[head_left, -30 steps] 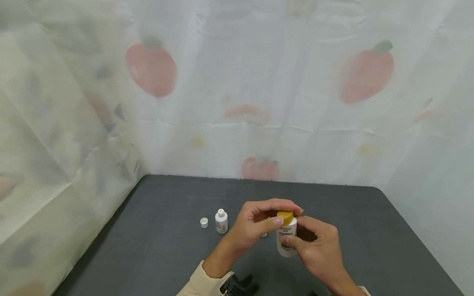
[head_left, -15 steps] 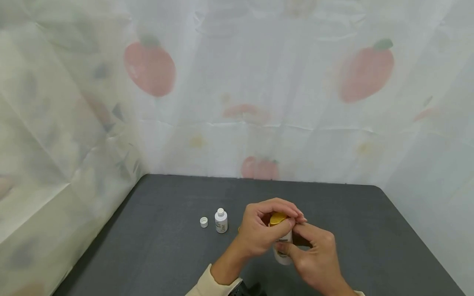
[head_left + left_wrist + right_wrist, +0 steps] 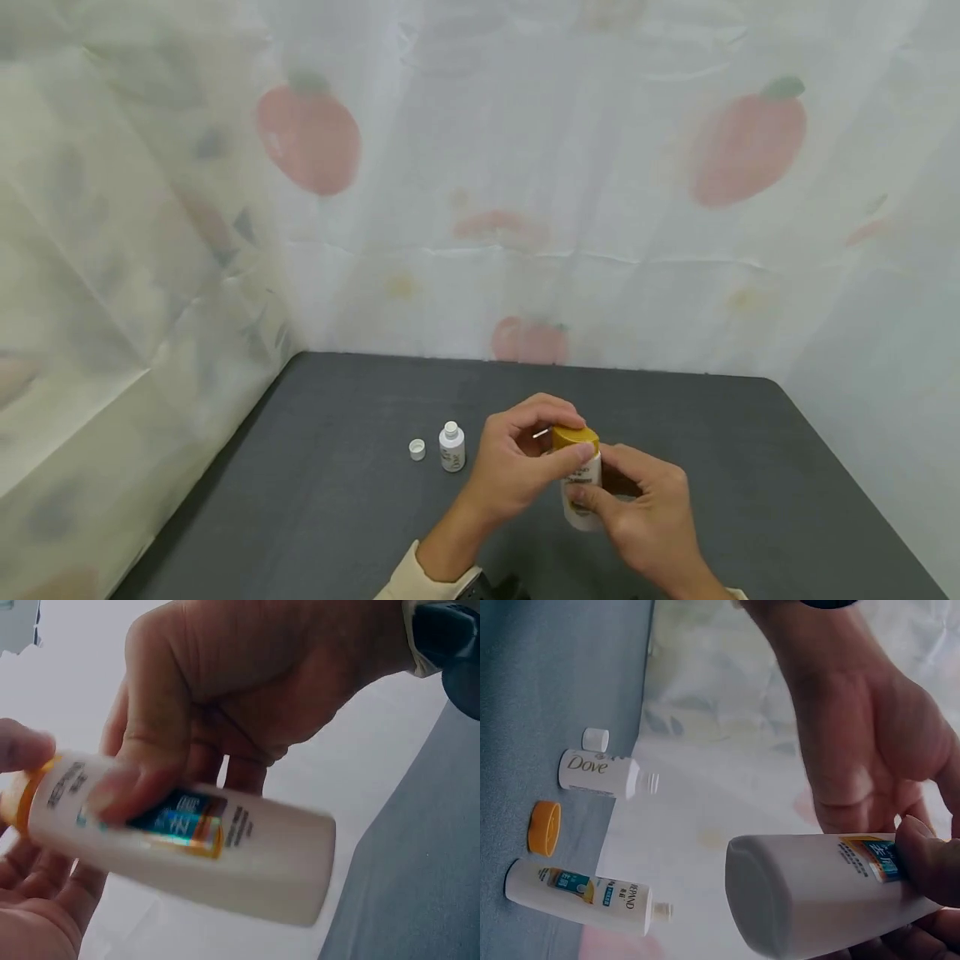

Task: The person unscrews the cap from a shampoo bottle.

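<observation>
In the head view my right hand [image 3: 648,508] grips the body of a white shampoo bottle [image 3: 581,515] with a teal and yellow label. My left hand [image 3: 513,458] holds the bottle's yellow cap [image 3: 576,437] between thumb and fingers, over the neck end. The left wrist view has the right thumb [image 3: 112,799] pressed on the label, while the left fingers [image 3: 22,746] lie at the cap. Seen from below in the right wrist view, the held bottle [image 3: 817,892] shows its rounded base.
Left of the hands stand a small white Dove bottle [image 3: 452,448], uncapped, and a white cap [image 3: 417,450]. The right wrist view also holds a second, uncapped shampoo bottle [image 3: 589,896] beside an orange cap [image 3: 544,829] on the dark table [image 3: 337,517].
My left hand has shifted its hold on the yellow cap, fingers and thumb now wider apart than half a second ago. The bottle has swung slightly left, then back right.
</observation>
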The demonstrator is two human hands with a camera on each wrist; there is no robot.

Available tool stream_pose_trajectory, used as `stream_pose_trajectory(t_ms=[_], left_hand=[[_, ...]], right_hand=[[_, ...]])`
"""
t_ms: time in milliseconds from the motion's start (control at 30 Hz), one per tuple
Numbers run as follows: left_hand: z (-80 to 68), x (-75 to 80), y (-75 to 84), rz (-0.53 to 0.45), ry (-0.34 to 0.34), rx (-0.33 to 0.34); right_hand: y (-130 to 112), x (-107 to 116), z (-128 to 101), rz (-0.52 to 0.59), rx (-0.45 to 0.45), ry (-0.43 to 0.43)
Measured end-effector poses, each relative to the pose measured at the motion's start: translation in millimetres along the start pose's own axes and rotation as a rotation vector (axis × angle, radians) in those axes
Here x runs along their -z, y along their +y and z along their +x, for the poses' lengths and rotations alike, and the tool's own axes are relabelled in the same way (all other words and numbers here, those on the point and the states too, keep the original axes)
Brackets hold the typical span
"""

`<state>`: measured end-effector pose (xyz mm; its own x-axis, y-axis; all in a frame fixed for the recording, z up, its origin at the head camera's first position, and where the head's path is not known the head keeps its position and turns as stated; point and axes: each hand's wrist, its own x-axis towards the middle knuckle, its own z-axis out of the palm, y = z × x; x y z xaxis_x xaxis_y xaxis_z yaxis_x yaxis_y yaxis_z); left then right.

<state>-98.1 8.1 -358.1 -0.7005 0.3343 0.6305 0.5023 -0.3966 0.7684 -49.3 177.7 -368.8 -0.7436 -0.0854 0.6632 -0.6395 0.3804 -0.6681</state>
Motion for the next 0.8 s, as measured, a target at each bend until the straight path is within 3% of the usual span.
stream_pose_trajectory(t_ms=[200, 467, 633, 800], left_hand=[[2.9, -10.9, 1.0, 0.029, -0.023, -0.047], [-3.2, -3.3, 1.2, -0.077, -0.043, -0.014], [-3.0, -2.8, 1.3, -0.068, 0.0, 0.012], [-0.2, -8.5, 3.2, -0.039, -0.009, -0.047]], right_hand=[[1.2, -6.3, -2.9, 0.024, 0.116, 0.05], [-0.3, -1.8, 1.0, -0.024, 0.084, 0.05], [-1.6, -1.6, -2.6, -0.043, 0.066, 0.039], [-2.1, -9.0, -8.8, 0.027, 0.129, 0.023]])
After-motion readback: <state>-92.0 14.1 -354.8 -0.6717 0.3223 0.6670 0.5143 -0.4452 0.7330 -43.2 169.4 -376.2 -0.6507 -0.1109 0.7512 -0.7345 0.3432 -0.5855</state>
